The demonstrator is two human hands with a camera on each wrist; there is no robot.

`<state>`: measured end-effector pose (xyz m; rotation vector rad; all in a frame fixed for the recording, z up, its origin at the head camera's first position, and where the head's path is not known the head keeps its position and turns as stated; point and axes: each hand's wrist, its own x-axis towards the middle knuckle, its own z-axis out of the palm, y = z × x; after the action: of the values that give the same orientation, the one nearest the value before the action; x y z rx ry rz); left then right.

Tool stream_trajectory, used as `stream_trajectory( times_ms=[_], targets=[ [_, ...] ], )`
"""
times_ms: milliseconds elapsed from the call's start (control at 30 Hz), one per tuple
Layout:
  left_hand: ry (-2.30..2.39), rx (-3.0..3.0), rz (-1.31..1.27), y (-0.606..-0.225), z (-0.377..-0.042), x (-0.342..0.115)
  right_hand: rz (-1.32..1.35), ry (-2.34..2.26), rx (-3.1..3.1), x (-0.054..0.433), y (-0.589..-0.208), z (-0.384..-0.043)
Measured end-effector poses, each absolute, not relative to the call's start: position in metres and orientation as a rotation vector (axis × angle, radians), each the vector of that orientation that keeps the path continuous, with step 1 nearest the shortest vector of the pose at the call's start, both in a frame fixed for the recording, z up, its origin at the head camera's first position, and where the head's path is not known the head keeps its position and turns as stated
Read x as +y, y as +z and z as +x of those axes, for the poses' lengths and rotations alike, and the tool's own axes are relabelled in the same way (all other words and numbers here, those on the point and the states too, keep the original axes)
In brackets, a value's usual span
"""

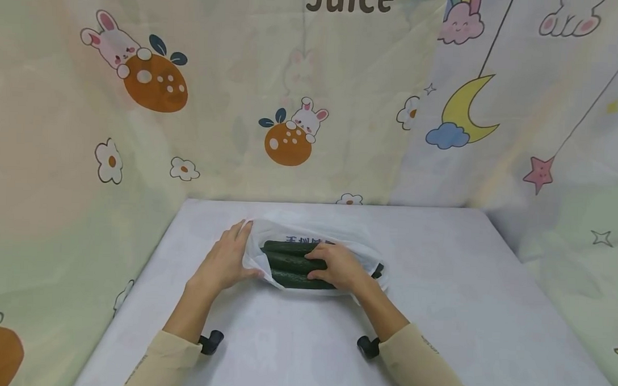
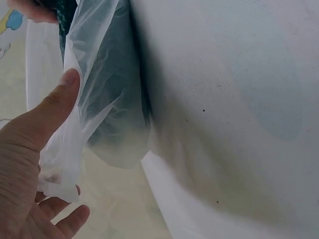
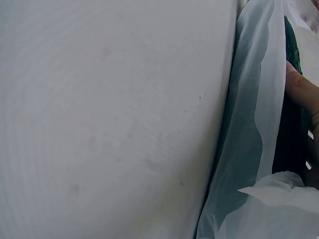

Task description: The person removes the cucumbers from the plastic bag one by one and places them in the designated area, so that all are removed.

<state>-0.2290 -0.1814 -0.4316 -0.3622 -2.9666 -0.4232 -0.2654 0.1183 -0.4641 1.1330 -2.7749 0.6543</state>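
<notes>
A white plastic bag (image 1: 358, 248) with dark printing lies on its side with its opening toward the person. Several dark green cucumbers (image 1: 288, 264) lie side by side inside it, showing through the opening. My left hand (image 1: 228, 255) holds the bag's left end, thumb at the front and fingers at the back; in the left wrist view the thin film passes between them. Over the cucumbers, my right hand (image 1: 339, 268) reaches into the opening and grips a cucumber between thumb and fingers. The right wrist view shows its thumb (image 3: 299, 89) against the dark green skin.
The bag lies on a white-covered table (image 1: 438, 311), near its back edge. Behind and beside the table hangs a printed cloth (image 1: 230, 99) with rabbits, oranges and flowers. Black wrist devices (image 1: 212, 342) sit at both sleeve cuffs.
</notes>
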Motion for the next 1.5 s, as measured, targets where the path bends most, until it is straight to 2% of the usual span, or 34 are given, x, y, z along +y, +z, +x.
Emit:
stream_trajectory(
  times_ms=[633,1233,1500],
  targets=[
    [-0.344,-2.953,-0.402,-0.429,-0.227,-0.181,1.148,0.905,-2.767,0.123,-0.447,-0.259],
    [-0.399,-2.941,-0.402,-0.431,-0.223,-0.184,1.151,1.340,-2.448,0.117,-0.425,-0.246],
    [-0.402,-2.927,-0.419,-0.435,-0.221,-0.183,1.203,1.547,-2.290,0.109,-0.404,-0.236]
  ],
)
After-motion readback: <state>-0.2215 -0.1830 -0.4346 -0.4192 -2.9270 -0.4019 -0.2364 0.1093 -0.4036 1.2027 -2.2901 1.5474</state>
